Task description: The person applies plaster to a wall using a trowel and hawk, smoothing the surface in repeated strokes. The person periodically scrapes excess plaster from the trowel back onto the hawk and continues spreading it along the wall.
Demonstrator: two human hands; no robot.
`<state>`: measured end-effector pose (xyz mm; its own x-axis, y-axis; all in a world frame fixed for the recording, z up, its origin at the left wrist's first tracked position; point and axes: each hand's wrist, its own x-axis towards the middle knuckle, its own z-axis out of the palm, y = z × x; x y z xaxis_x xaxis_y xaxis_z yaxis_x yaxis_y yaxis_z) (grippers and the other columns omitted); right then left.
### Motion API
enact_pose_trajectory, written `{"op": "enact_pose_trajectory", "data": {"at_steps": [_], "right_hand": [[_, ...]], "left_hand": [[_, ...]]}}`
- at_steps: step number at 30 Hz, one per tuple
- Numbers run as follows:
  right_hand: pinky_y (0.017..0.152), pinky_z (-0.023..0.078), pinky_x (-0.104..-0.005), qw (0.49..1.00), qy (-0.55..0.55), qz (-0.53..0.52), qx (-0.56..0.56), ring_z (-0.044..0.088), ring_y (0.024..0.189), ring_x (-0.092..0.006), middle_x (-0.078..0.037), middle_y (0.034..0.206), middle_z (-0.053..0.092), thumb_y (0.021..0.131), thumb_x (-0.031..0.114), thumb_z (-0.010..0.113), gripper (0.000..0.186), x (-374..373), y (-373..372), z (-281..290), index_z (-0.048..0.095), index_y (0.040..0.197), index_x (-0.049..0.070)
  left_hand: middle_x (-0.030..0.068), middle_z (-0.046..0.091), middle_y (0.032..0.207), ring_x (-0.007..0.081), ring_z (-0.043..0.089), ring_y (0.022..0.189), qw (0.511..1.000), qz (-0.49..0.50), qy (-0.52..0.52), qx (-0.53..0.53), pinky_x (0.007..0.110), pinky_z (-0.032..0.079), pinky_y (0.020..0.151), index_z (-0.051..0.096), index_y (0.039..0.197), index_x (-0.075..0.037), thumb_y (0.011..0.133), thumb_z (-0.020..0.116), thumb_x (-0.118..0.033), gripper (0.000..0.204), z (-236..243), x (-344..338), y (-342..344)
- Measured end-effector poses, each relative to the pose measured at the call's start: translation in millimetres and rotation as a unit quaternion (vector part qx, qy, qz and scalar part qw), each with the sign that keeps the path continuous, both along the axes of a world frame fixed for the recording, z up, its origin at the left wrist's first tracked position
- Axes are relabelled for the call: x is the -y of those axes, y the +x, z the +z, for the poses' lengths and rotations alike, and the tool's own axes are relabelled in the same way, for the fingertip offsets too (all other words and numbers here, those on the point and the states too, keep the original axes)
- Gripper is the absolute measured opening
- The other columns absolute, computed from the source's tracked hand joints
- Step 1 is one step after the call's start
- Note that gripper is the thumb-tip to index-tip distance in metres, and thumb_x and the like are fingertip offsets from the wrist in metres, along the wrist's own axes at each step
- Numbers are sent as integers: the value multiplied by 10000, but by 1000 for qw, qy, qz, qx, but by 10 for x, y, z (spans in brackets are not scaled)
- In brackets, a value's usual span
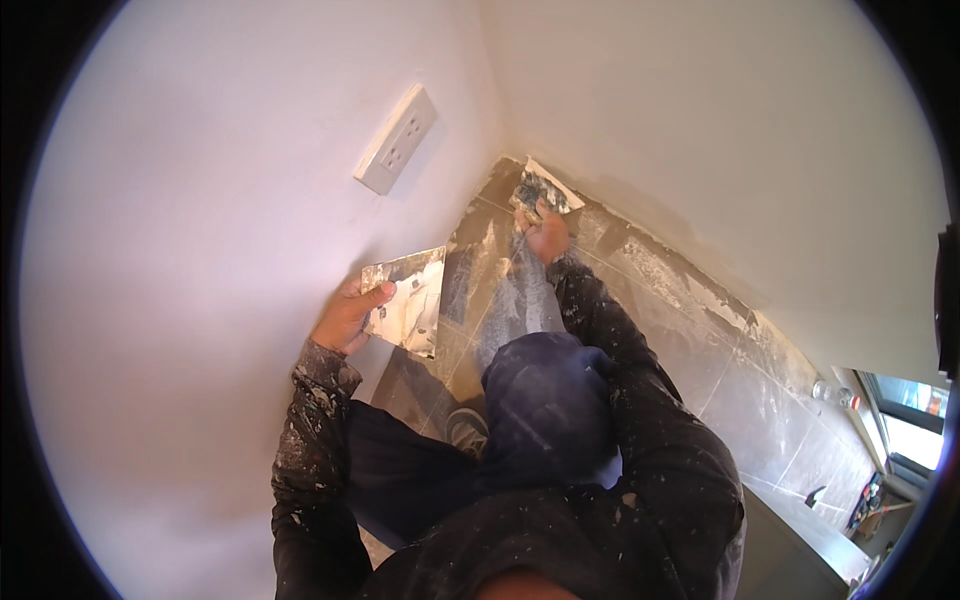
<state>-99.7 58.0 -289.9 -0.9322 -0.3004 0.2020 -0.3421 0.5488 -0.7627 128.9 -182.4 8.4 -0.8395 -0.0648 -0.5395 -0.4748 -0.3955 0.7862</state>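
My left hand (pixel 347 315) is closed on a flat square plaster board (pixel 405 305), its thumb over the top. Cream-white filler is smeared across that board, with dark specks and a bare strip at its upper edge. Farther ahead, near the corner, my right hand (pixel 546 237) grips a putty knife (pixel 547 188) with a wide blade crusted in filler. The blade is down by the foot of the right-hand wall (pixel 700 170); whether it touches the wall I cannot tell. Both dark sleeves are spotted with dried plaster.
A white outlet plate (pixel 396 140) is on the left wall (pixel 200 250). Plaster streaks cover the grey tile floor (pixel 690 345). My bent knee (pixel 550 400) and shoe (pixel 466 428) are below. At right are a clear jar (pixel 822 391), a window (pixel 910 415) and tools (pixel 868 500).
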Motion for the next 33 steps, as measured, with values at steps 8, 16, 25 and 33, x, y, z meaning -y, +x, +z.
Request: {"op": "enact_pose_trajectory", "data": {"at_steps": [8, 16, 25, 33], "right_hand": [[956, 488, -487, 910, -346, 42, 225, 508, 1174, -256, -90, 1281, 515, 974, 86, 503, 312, -78, -52, -266, 452, 1274, 15], [987, 487, -473, 952, -242, 42, 185, 502, 1192, -274, -145, 1365, 470, 986, 98, 490, 398, 53, -371, -384, 407, 1355, -24], [900, 550, -402, 812, -467, 28, 349, 572, 1111, -249, -113, 1230, 573, 966, 66, 537, 368, -289, 159, 1130, 459, 1310, -39], [943, 488, -403, 894, -90, 439, -2, 607, 1075, -316, -130, 1145, 674, 847, 59, 661, 258, -525, 514, 3669, 692, 1101, 25]], "left_hand": [[98, 627, 1142, 173, 635, 1013, 1000, 25, 9, 0, 331, 528, 885, 489, 1258, 19, 932, 623, -200, 415, -47, -12, -2], [96, 635, 1151, 152, 632, 1017, 1000, 2, 18, -19, 315, 520, 894, 512, 1246, 25, 955, 598, -232, 397, -98, 36, 8], [73, 646, 1085, 134, 631, 964, 999, -8, 29, -34, 293, 530, 850, 533, 1220, 4, 950, 608, -263, 387, 17, -13, -58], [66, 648, 1057, 115, 617, 936, 984, -128, -20, -124, 281, 509, 837, 556, 1200, 4, 948, 594, -286, 387, 135, -32, -94]]}}
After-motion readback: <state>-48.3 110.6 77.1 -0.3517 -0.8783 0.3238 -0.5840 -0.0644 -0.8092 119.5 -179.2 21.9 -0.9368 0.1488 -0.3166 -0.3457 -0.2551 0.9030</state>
